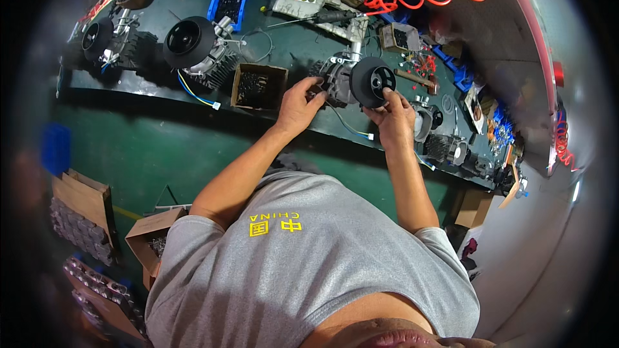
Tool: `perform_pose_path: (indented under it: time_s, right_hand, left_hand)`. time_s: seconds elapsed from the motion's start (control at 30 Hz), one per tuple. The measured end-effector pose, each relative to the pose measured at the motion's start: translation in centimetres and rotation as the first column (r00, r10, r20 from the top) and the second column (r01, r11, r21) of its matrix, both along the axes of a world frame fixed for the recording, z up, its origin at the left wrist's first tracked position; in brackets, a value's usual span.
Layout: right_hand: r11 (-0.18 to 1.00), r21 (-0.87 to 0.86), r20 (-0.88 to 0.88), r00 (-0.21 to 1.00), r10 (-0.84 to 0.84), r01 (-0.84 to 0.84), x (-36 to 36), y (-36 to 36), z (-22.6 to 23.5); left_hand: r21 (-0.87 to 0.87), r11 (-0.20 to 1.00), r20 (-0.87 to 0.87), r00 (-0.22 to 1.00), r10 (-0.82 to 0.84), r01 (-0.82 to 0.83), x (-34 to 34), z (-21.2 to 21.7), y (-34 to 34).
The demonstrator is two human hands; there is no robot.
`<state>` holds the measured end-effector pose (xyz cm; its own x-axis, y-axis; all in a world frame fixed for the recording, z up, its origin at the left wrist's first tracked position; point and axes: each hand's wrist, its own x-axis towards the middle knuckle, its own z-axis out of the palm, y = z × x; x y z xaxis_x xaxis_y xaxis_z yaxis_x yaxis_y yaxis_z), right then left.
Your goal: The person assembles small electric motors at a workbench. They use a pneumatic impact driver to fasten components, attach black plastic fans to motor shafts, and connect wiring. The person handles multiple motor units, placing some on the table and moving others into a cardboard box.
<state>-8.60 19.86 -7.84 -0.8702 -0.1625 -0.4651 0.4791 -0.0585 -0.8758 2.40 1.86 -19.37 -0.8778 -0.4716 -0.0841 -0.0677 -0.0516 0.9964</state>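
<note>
A person's two bare hands meet at one motor assembly, a silver-grey finned metal housing [337, 82] with a round black fan wheel [372, 82] on its right end, which sits close to the near edge of the dark green tabletop [151, 13], right of that edge's middle. The assembly's long axis runs roughly along this edge, so the left hand [300, 106] lies at the housing's left end and the right hand [396, 116] at the wheel; of the two, the right is clearly nearer to the wheel, which lies just up and left of its fingertips. The right grip holds the wheel's lower right rim, thumb over the open face and fingers under the rim. The left grip is narrow, thumb and forefinger curled toward the housing; whether they pinch anything cannot be told. Just left of the left hand, an open brown cardboard box [261, 67] of small black parts stands by the near edge. A thin cable with a white plug [370, 136] hangs over that edge between the forearms. The wheel hides its joint with the housing, the right hand's fingertips behind the rim are out of sight, and the contents of the box blur into one dark mass.
</note>
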Motion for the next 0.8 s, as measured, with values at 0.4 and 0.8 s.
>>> perform_pose_path:
  time_s: [0.4, 0.8]
  right_hand:
    - [0.998, -0.02, 0.074, 0.996, -0.055, 0.057, 1.5, -2.3, 0.5]
    - [0.998, 0.015, 0.104, 0.993, -0.057, 0.056, 0.8, -2.8, 0.3]
  left_hand:
    - [-0.193, 0.981, 0.001, 1.0, -0.012, 0.012, -0.9, -0.5, -1.9]
    - [-0.169, 0.985, 0.008, 0.999, -0.033, 0.034, -0.9, -0.5, -2.2]
